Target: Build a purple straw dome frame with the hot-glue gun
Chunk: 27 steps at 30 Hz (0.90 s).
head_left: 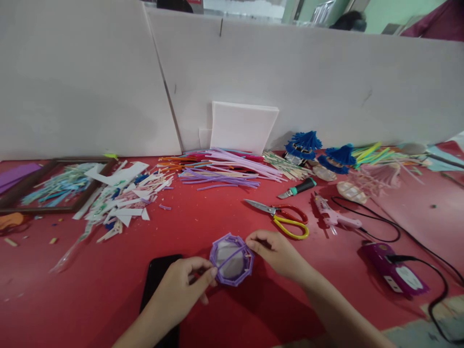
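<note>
A small purple ring [250, 273] with many straight sides, built from thin strips, is between my two hands near the front of the table. Its middle looks pale grey. A thin purple strip [232, 256] lies slantwise across it. At the strip's lower left end, my left hand [190, 280] is closed, thumb and forefinger pinching beside the ring's rim. My right hand [277, 251] pinches the upper right end with thumb and fingertips. Partly under my left forearm is a black phone [159, 275].
Scissors [279, 215], a cutter knife [297, 188] and a pink glue gun [333, 212] lie ahead and right. A purple power box [395, 270] with cables is at right. Colored strips [232, 166], paper scraps [123, 198] and blue-roofed models [302, 145] line the white partition [290, 72].
</note>
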Each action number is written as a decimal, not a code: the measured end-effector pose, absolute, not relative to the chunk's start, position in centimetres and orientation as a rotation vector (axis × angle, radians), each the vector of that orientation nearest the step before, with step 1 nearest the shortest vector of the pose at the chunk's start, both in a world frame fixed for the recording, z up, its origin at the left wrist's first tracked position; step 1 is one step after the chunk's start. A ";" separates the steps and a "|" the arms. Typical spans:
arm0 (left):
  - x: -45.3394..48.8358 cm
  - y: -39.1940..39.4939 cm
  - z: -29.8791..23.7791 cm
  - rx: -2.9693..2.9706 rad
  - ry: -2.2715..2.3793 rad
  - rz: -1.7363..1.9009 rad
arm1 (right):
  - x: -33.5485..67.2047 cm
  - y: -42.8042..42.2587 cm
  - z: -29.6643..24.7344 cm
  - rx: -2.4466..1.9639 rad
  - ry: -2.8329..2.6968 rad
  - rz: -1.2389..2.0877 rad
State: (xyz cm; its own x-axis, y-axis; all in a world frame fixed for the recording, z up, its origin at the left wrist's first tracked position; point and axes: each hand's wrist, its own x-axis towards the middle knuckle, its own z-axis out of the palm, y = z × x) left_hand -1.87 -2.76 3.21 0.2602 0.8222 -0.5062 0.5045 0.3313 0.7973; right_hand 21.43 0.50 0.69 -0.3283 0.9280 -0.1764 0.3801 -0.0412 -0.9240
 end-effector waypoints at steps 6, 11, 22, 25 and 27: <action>-1.8 -2.6 2.9 1.226 1.367 0.341 | 21.6 1.0 0.4 -1.388 -1.652 1.474; -1.9 -2.5 2.9 1.239 1.369 0.337 | 21.6 1.1 0.8 -1.377 -1.700 1.473; -1.0 -1.1 2.3 1.299 1.370 0.420 | 21.3 3.2 2.0 -1.409 -2.015 1.191; -0.6 -0.1 1.8 1.319 1.378 0.459 | 21.3 4.5 2.0 -1.405 -2.050 1.099; -0.4 0.3 1.7 1.342 1.386 0.480 | 21.4 5.2 2.0 -1.405 -2.077 1.049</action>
State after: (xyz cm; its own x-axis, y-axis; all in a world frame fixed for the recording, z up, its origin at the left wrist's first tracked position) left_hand -0.36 0.31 1.67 0.2350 0.8819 -0.4087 0.4408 0.2780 0.8535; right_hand 21.37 5.23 1.97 -0.4006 0.9138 -0.0675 0.5964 0.2042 -0.7762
